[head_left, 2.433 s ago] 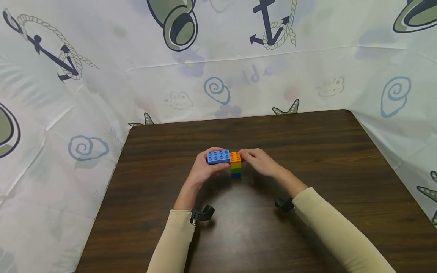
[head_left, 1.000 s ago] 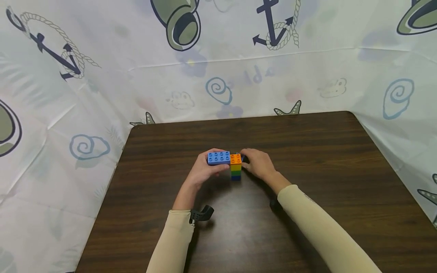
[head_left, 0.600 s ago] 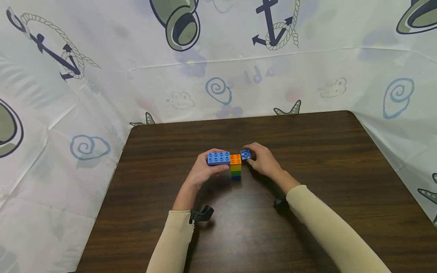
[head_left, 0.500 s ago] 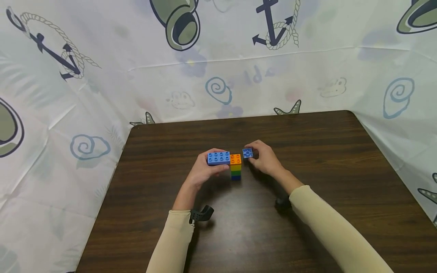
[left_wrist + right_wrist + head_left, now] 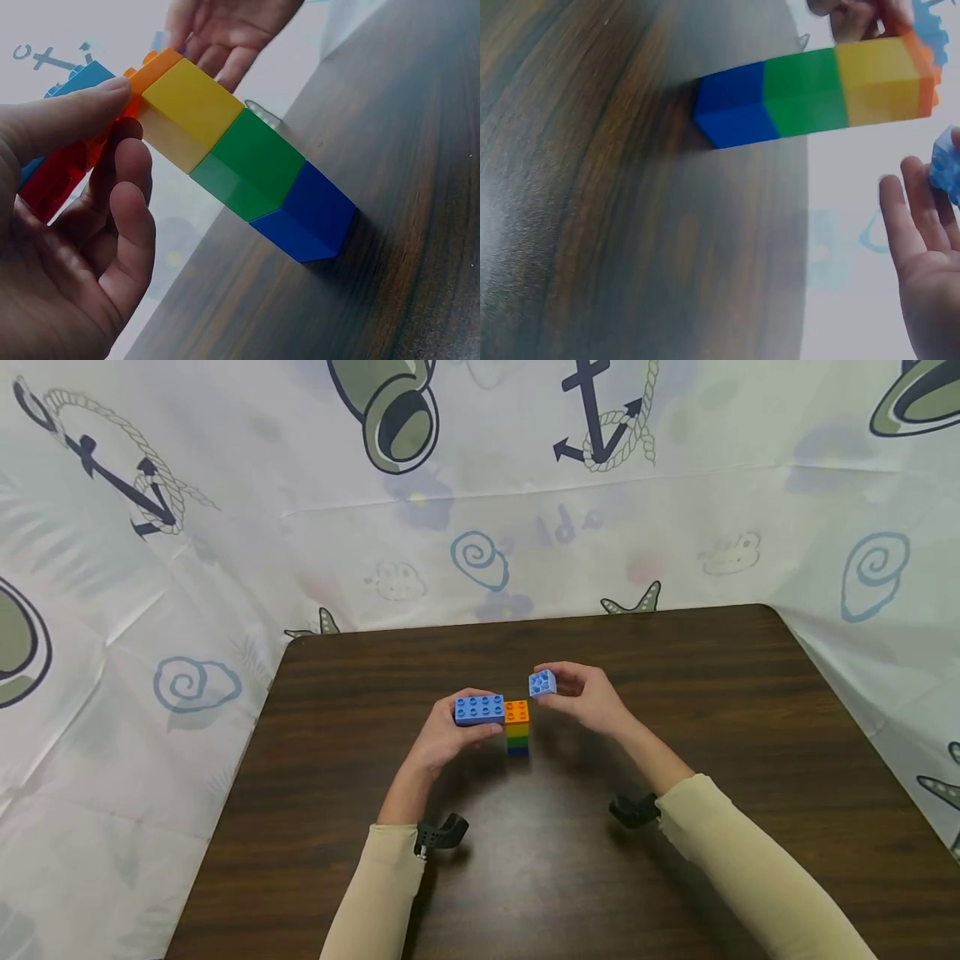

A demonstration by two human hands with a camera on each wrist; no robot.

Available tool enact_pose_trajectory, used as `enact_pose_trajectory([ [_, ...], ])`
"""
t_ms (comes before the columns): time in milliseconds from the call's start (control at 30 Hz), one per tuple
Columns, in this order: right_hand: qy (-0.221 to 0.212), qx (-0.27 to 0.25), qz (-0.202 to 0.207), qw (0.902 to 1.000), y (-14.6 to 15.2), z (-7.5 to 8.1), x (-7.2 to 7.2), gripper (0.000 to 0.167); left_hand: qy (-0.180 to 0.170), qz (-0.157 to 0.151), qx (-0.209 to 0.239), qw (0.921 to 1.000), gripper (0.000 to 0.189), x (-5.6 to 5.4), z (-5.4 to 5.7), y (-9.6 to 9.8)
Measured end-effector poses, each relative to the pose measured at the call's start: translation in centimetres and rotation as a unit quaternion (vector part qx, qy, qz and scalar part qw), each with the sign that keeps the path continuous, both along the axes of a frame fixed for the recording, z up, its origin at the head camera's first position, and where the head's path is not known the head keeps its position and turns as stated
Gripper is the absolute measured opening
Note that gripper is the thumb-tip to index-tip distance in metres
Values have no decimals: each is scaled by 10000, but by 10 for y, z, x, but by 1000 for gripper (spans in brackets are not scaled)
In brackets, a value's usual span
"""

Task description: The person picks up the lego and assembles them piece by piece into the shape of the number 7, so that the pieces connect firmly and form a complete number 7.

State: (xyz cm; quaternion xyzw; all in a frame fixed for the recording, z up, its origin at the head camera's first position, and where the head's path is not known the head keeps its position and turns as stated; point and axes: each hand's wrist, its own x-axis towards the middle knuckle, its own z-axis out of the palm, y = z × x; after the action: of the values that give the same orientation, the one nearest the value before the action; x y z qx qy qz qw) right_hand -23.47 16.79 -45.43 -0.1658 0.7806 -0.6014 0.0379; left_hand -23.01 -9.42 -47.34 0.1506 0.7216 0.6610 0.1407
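A tower of toy building bricks stands upright on the table: dark blue (image 5: 307, 214) at the bottom, then green (image 5: 251, 165), yellow (image 5: 196, 112) and orange (image 5: 517, 712). Left of the orange top sits a longer light blue brick (image 5: 479, 710), with a red brick (image 5: 56, 180) beneath it. My left hand (image 5: 438, 735) grips these side bricks, thumb at the front. In my right hand (image 5: 596, 700), thumb and fingers pinch a small light blue brick (image 5: 542, 683), tilted and held apart from the tower, to the right of and beyond the orange top.
The dark wooden table (image 5: 360, 877) has its far edge behind the hands. A white printed curtain (image 5: 300, 560) hangs around its back and sides. Black wrist cameras (image 5: 442, 832) sit under both wrists.
My right hand was at the tower's right side with the small brick mostly hidden. It has moved it away and tilted it. My left hand has kept its grip.
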Motion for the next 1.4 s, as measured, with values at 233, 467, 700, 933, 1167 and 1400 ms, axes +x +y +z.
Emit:
enact_pose_trajectory([
  [233,378,15,329,9987,-8,10,8,43,12,-6,78,10000,41,1,-3,-1],
  [467,877,512,282,9944,-17,18,16,50,0,-13,192,9998,39,1,-3,1],
  [700,1634,865,-197,9826,-25,22,22,46,-23,-2,223,9997,40,2,-4,1],
  [933,1784,1582,188,9710,-26,23,23,46,-88,5,292,9995,41,2,-3,0],
  [1167,2023,1995,418,9579,-29,22,26,47,-65,-41,299,9995,41,2,-3,0],
  [1400,2004,2093,568,9554,-29,19,26,49,-103,-28,323,9994,42,3,-3,1],
])
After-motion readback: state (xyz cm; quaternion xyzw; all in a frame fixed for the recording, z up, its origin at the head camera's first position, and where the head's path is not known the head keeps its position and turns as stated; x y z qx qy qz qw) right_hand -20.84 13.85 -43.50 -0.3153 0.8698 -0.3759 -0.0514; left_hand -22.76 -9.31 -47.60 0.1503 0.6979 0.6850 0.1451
